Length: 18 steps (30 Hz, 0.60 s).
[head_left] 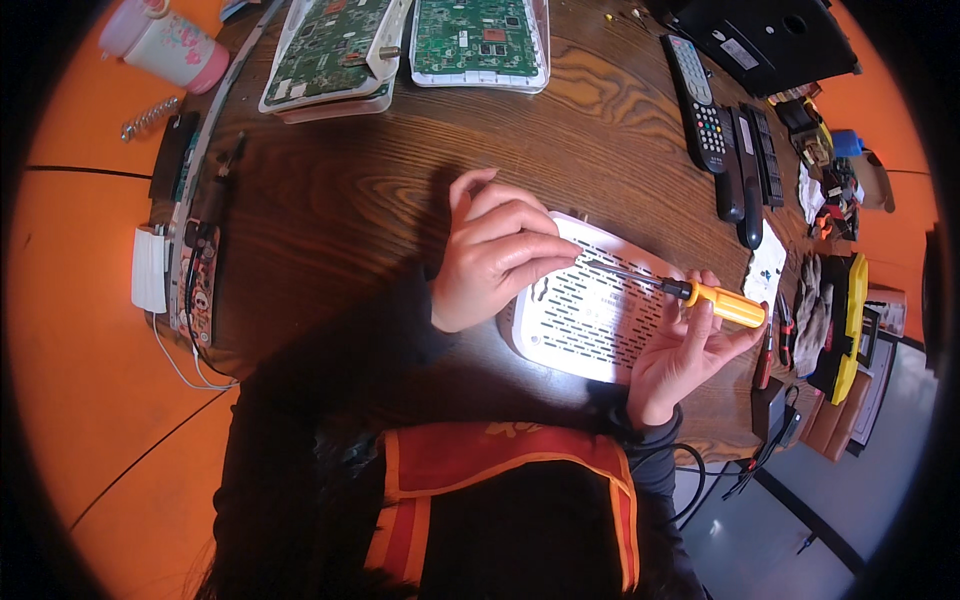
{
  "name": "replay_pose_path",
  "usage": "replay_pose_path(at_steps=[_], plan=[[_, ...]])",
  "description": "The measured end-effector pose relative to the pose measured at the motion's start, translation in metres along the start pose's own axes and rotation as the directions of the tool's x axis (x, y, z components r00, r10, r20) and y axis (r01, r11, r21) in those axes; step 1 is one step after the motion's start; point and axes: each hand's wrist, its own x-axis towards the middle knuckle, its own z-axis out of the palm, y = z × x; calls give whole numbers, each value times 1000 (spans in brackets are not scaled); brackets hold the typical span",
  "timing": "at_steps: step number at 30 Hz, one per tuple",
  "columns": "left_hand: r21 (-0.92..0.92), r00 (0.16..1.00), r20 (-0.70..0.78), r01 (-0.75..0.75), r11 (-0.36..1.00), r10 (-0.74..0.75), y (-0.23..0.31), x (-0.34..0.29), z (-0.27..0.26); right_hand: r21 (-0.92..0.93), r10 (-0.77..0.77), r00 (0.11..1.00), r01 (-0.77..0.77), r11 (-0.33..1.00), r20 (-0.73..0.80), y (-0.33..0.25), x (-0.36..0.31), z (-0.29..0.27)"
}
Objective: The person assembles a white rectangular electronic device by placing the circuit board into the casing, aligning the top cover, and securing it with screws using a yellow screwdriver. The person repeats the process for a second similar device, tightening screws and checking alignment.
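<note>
A screwdriver (728, 304) with a yellow handle and a thin metal shaft lies across my right hand (682, 355), whose fingers close around the handle. The shaft points left over a white, perforated plastic housing (600, 310). At the shaft's tip, the thumb and fingertips of my left hand (505, 250) are pinched together; anything between them is too small to make out. The housing rests tilted on the dark wooden table (350, 200), its slotted face up, partly covered by both hands.
Two white housings with green circuit boards (480, 40) stand at the far edge. On the right lie a remote control (694, 95), a black handset (740, 170), pliers (785, 335), gloves (812, 310) and a yellow-black case (848, 325). A pink-white bottle (170, 50) sits far left.
</note>
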Motion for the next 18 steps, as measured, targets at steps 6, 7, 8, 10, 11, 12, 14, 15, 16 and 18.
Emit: replay_pose_path(at_steps=[6, 7, 8, 10, 11, 12, 14, 15, 16, 18], plan=[[-131, 996, 46, 84, 988, -79, -4, 4, -2, 50, -45, 999, 45, 998, 4, 3, -6, -2], [-137, 995, 52, 92, 986, -86, -4, 4, -2, 37, -60, 998, 60, 998, 3, 4, -8, -2], [-145, 995, 54, 96, 985, -89, -5, 5, -2, 24, -75, 997, 75, 997, 2, 4, -9, -2], [-157, 993, 59, 107, 982, -98, -5, 5, -2, 17, -91, 996, 90, 996, 14, 5, -12, -2], [-162, 993, 63, 113, 980, -104, -5, 5, -2, 24, -91, 995, 91, 996, 26, 5, -13, -2], [-167, 992, 65, 117, 979, -108, -6, 5, -2, 41, -94, 995, 92, 995, 35, 5, -13, -2], [-164, 992, 77, 115, 980, -104, -6, 5, -1, 40, -85, 996, 84, 996, 29, 5, -14, -1], [-163, 991, 83, 114, 980, -102, -6, 4, -1, 44, -81, 996, 80, 996, 25, 5, -13, -1], [-177, 991, 83, 121, 977, -108, -5, 4, 0, 34, -78, 997, 78, 996, 16, 5, -13, -1], [-202, 989, 88, 136, 970, -120, -5, 4, 1, 15, -73, 997, 73, 997, -3, 5, -13, 0]])
